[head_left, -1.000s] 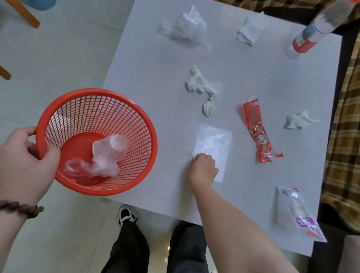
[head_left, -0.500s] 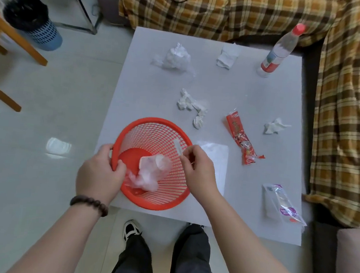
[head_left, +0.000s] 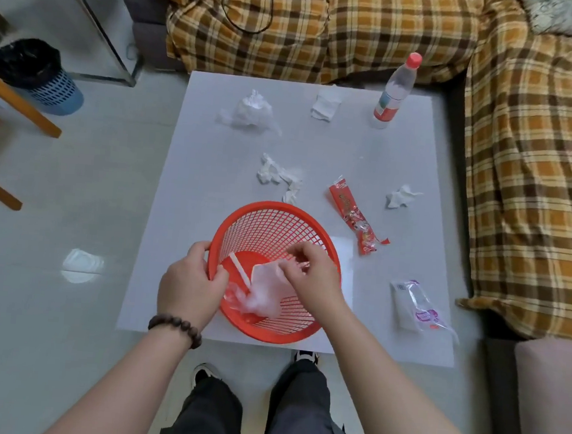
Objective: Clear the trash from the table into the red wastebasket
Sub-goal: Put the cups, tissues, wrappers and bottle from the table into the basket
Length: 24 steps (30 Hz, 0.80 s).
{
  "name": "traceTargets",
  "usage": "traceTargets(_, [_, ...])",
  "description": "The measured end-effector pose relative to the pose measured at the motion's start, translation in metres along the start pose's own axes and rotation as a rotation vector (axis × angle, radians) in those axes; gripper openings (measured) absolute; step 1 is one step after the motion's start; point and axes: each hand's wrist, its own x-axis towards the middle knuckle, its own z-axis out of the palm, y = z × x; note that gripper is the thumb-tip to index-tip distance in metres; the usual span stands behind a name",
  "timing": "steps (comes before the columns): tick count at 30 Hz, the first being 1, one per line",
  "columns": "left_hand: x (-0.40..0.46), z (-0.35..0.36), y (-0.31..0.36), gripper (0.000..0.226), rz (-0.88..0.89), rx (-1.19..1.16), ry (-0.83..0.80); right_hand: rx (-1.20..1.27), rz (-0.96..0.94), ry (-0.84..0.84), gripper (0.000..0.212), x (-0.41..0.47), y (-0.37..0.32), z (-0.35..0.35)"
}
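Red wastebasket [head_left: 279, 223], moved in over the table [head_left: 188, 208], is receiving a straw [head_left: 241, 270] from the loosening right hand [head_left: 310, 274]; left hand [head_left: 190, 283] is gripping its rim; scraps remain.

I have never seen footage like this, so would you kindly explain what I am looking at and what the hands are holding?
There is no machine here: a camera worn on a person's head looks down at their own two bare hands. The left hand has a grip on the rim of the red wastebasket, held over the white table. The right hand is open over the basket, above a small white strip and crumpled clear plastic inside. On the table lie tissues, a red wrapper, a clear packet and a bottle.
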Motion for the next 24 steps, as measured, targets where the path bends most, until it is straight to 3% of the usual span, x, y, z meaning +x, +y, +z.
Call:
traceTargets(4, [-0.005,0.013,0.014,0.023,-0.006,0.043,0.019,0.072,0.089,0.24,0.017,-0.003,0.043,-0.055])
traceTargets(7, [-0.008,0.027,0.027,0.025,0.012,0.073,0.016,-0.1,0.197,0.32,0.029,-0.012,0.093,-0.089])
traceTargets(12, [-0.009,0.049,0.05,0.026,0.035,0.097,0.005,-0.442,0.411,0.313,0.07,-0.03,0.173,-0.131])
traceTargets(17, [-0.012,0.064,0.068,0.025,0.02,0.117,0.049,-0.522,0.531,0.146,0.099,-0.03,0.218,-0.141])
traceTargets(21, [-0.017,0.067,0.072,0.026,-0.022,0.13,0.052,-0.47,0.572,0.044,0.089,-0.027,0.233,-0.139])
traceTargets(24, [-0.017,0.065,0.071,0.025,-0.071,0.124,0.081,-0.471,0.536,0.041,0.06,-0.027,0.238,-0.139])
